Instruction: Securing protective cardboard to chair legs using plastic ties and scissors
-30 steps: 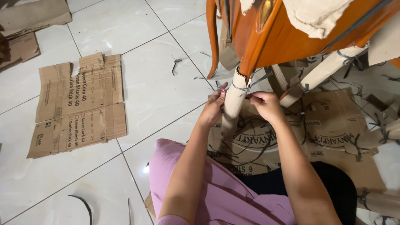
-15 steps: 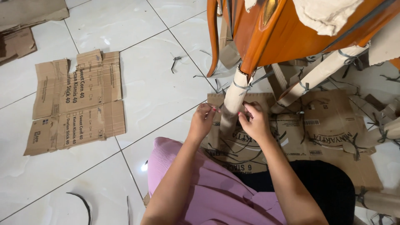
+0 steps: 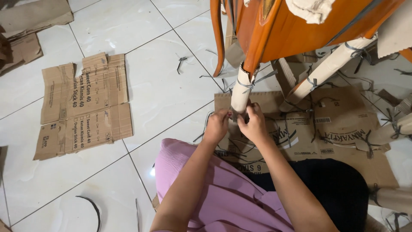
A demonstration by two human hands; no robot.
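Observation:
An orange wooden chair [image 3: 296, 30] stands over me. Its near leg is wrapped in pale paper [image 3: 240, 92] and tied with a grey strap [image 3: 253, 81]. My left hand [image 3: 216, 126] and my right hand [image 3: 253, 122] meet at the bottom end of that wrapped leg, fingers pinched around its base. A thin dark strap seems to run between the fingers, but it is too small to be sure. A second wrapped leg [image 3: 326, 71] slants to the right. Flattened brown cardboard [image 3: 343, 129] lies under the chair.
A flattened printed cardboard box [image 3: 81, 105] lies on the white tiled floor at left. More cardboard [image 3: 34, 15] is piled at the top left. Loose grey strap scraps [image 3: 182, 60] lie about the floor. Another wrapped leg [image 3: 395, 131] pokes in at right.
Both hands have slid down the wrapped leg, from near its middle to its bottom end. The view has shifted slightly.

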